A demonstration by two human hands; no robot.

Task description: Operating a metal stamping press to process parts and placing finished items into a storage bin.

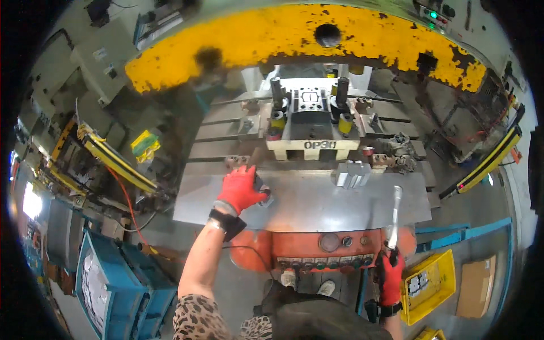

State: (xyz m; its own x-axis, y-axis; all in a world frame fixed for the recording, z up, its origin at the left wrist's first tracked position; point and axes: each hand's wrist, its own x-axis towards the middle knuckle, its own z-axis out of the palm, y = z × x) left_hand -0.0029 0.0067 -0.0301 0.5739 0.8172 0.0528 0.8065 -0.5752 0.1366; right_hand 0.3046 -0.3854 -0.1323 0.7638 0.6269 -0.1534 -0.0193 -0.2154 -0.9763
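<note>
Metal part [264, 197] lies on the steel surface [317, 201], under the left hand [241, 188], whose red-gloved fingers [256, 191] close over it. Right hand [391, 271], fingers wrapped tight, holds a long metal tool [395, 212] upright beside the orange control panel [317, 246]. The die [311, 122] sits behind.

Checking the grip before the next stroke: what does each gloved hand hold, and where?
Right hand grips a long metal rod at its lower end. Left hand covers a small metal part on the press table; the grip is hidden.
</note>
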